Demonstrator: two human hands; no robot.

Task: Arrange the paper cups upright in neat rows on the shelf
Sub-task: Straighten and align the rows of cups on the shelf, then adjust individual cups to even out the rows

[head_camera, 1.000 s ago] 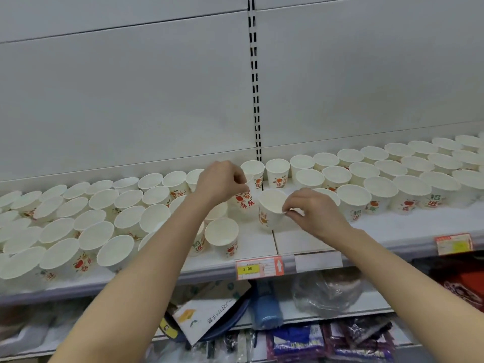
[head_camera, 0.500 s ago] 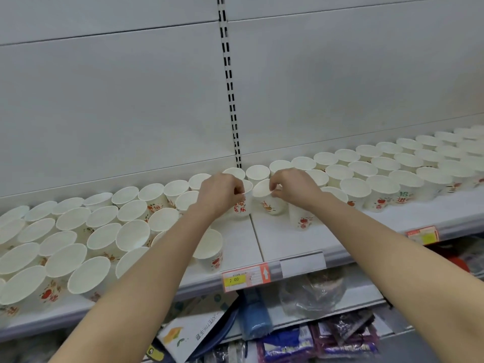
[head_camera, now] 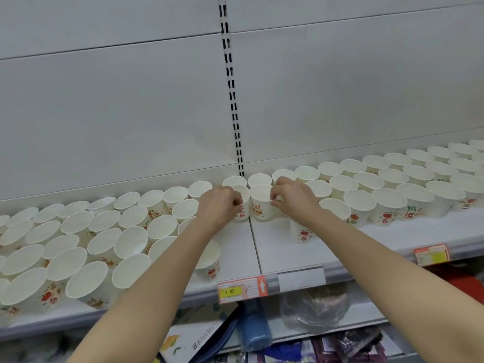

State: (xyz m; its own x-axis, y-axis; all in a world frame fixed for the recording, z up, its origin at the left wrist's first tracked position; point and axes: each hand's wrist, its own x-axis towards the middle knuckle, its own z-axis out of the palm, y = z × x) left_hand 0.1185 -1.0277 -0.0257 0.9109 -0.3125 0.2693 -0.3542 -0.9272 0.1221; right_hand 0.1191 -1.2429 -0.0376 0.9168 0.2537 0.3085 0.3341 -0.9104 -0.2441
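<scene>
Left hand: the left hand (head_camera: 219,204) curls its fingers over the near rim of a paper cup (head_camera: 241,205) in the second row, pinching it.
Right hand: the right hand (head_camera: 293,197) pinches the right rim of the neighbouring cup (head_camera: 260,203) between thumb and fingers.
Held cups: both stand upright, side by side, just either side of the seam in the shelf (head_camera: 277,244), almost touching.
Cups: thin white paper, round open mouths with rolled rims, tapered walls printed with red and orange fruit and characters.
Left group: many cups (head_camera: 78,247) packed close in uneven rows, some tilted.
Right group: cups (head_camera: 392,184) in straighter rows along the back wall.
Shelf: smooth white metal with a flat front lip.
Price tag: an orange and yellow tag (head_camera: 242,288) sits on the lip.
</scene>
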